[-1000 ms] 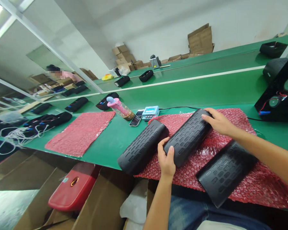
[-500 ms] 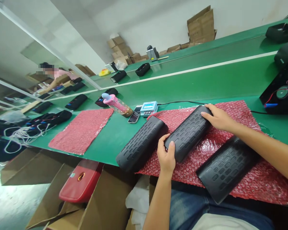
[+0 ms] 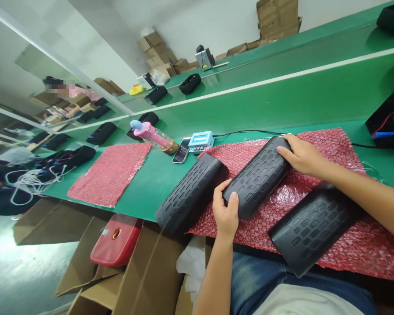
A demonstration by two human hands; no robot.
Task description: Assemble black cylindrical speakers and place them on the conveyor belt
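Note:
Both my hands grip a black speaker-like case with a pattern of oblong slots [image 3: 258,177], tilted over red bubble wrap [image 3: 335,144]. My left hand [image 3: 226,212] is closed round its near lower end, thumb on top. Closed on the far upper end is my right hand [image 3: 300,155]. A second black case [image 3: 192,192] lies to the left, partly on the wrap and partly on the green table [image 3: 134,188]. To the right, a third black piece [image 3: 311,229] rests on the wrap, partly beneath my right forearm.
Beyond the wrap are a light-blue device [image 3: 201,140], a phone [image 3: 181,151] and a pink bottle [image 3: 154,136]. Another bubble-wrap sheet [image 3: 110,175] and white cables [image 3: 33,186] lie left. A red bag [image 3: 116,240] sits in a carton below. A person [image 3: 80,94] is far left.
The view has shifted slightly, so the background sits higher and further left. Both hands still hold the same case, which shows little change in pose.

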